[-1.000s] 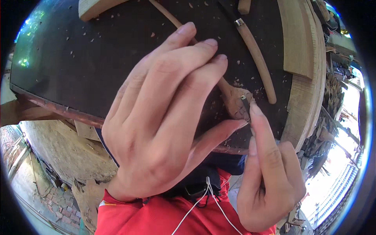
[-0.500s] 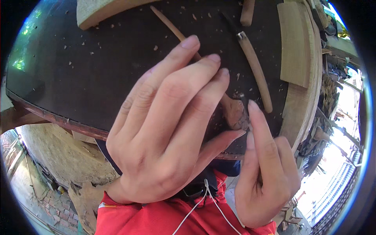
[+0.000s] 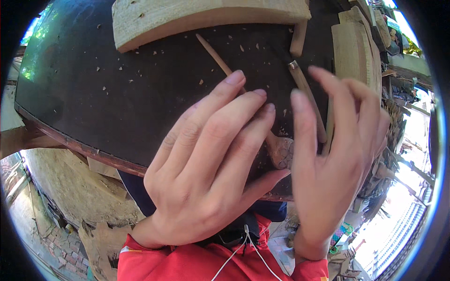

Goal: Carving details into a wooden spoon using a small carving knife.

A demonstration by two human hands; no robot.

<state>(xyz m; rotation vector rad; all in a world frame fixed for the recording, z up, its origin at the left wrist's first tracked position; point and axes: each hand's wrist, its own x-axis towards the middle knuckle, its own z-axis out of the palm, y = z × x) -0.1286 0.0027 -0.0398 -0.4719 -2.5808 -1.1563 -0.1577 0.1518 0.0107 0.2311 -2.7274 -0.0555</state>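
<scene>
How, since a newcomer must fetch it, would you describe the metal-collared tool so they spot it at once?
On the dark table, go right to the right hand. In the gap between its thumb and forefinger shows the tool, a slim wooden handle. Unlike the wood pieces around it, it carries a shiny metal collar at its far end.

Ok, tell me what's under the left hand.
Under the left hand runs apparently one slim wooden piece; its tapered and broad ends show against the dark tabletop. Its middle and any grip there are covered.
</scene>
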